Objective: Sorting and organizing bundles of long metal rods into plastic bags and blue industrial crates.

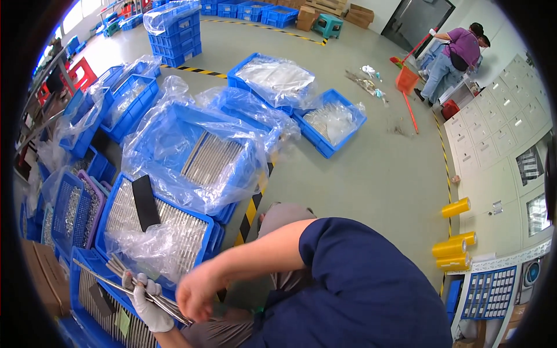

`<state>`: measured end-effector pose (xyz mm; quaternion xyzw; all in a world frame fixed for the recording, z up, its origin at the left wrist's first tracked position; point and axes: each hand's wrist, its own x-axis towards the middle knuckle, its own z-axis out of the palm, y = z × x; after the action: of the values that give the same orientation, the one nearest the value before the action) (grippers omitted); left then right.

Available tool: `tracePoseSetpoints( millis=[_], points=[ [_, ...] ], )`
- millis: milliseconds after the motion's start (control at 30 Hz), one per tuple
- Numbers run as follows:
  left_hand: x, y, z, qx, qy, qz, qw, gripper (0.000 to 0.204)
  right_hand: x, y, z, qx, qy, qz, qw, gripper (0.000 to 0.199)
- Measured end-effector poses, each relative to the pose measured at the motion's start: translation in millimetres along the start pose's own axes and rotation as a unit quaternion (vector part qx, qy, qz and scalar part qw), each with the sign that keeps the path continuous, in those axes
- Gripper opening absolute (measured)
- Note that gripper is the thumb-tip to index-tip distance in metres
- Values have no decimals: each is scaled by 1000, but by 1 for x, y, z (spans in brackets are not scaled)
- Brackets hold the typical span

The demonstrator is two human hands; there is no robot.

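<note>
My left hand (149,307), in a white glove, is closed around several thin metal rods (110,282) at the lower left. The rods stick out on both sides of the fist, and one long one slants up to the left. My bare right hand (200,288) is at their lower right ends, blurred by motion, and its fingers cannot be made out. Just behind the hands stands a blue crate (210,219) of silvery rods, with crumpled clear plastic (148,246) and a black strip (145,203) on top. Below the left hand is another blue crate (74,278) holding similar rods.
A plastic-lined blue crate (165,136) with rods stands farther back. Blue baskets (67,217) of small metal parts crowd the left. Striped tape (252,211) marks the floor. Yellow tape rolls (449,248) and cabinets (493,127) are right. A person in purple (464,46) bends at the far right.
</note>
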<state>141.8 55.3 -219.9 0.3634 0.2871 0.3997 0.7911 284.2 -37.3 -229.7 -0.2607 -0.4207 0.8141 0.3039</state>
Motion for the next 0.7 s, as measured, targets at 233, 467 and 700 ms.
tracePoseSetpoints(
  millis=[233,467,700],
  points=[
    [-27,-23,25,206,-63,-148,965,24,-28,-48,-57,28,418,-305,855,23],
    [-40,-38,35,285,-155,-221,920,21,-46,-65,-49,97,322,-313,888,29],
    [-36,-37,31,288,-152,-216,921,20,-42,-63,-40,-29,371,-334,866,31]
  ],
)
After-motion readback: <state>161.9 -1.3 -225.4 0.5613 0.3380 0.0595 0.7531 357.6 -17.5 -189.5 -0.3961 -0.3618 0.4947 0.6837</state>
